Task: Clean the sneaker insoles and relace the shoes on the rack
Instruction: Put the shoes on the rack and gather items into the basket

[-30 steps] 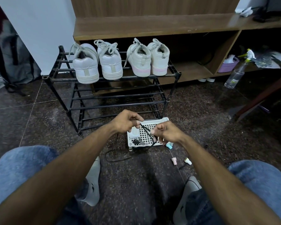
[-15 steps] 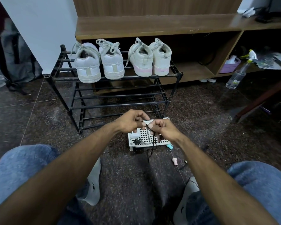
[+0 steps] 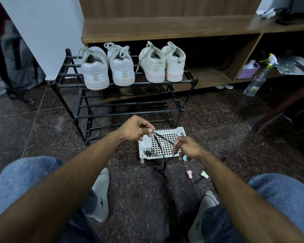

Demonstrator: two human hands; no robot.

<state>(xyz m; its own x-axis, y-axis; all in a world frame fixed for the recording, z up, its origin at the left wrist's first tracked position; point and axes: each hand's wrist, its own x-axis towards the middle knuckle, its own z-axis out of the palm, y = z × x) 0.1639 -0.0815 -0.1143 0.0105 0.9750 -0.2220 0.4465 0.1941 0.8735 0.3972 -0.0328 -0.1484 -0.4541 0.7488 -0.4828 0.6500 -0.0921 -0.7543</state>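
A black lace [image 3: 159, 142] stretches between both hands above a white perforated tray [image 3: 178, 133] on the floor. My left hand [image 3: 136, 128] pinches one part of it at the fingertips. My right hand [image 3: 187, 148] pinches it lower and to the right, and the slack hangs down to the floor. Two pairs of white sneakers stand heels toward me on the top shelf of the black rack [image 3: 123, 83]: the left pair [image 3: 107, 71] and a pink-soled right pair [image 3: 162, 64], all with pale laces in them.
Small pink [image 3: 189, 174], yellow [image 3: 204, 174] and teal [image 3: 184, 157] caps lie on the dark floor by the tray. A spray bottle [image 3: 255, 81] stands at the right near a purple basket [image 3: 248, 71] in the wooden shelf unit. A grey backpack [image 3: 16, 64] leans at the left.
My hands were close together half a second ago; they have drawn apart, the right one down and to the right, pulling the black lace taut between them.
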